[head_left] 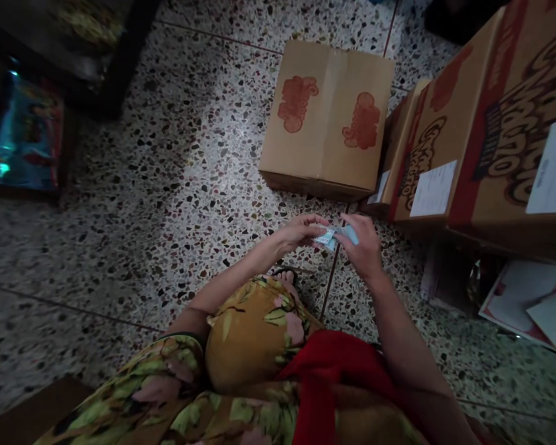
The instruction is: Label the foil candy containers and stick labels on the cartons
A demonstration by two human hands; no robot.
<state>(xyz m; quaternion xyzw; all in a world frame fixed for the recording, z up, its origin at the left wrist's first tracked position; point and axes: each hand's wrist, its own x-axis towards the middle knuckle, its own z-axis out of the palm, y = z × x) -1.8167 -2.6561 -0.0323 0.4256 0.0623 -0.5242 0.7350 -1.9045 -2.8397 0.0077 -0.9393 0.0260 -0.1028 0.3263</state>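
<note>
Both hands meet above the speckled floor, just in front of a closed cardboard box (324, 117) with red prints. Between the fingers of my left hand (301, 233) is a small light-blue packet (325, 237) with printing on it. My right hand (364, 244) pinches the bluish, partly see-through other end of it, close to the left fingertips. Whether this is one piece or two, I cannot tell.
Large printed cartons (500, 123) are stacked at the right, with white papers (523, 296) below them. At the left lie a shiny blue package (28, 136) and a dark-framed container (115, 68). A sandalled foot (285, 275) shows below my hands.
</note>
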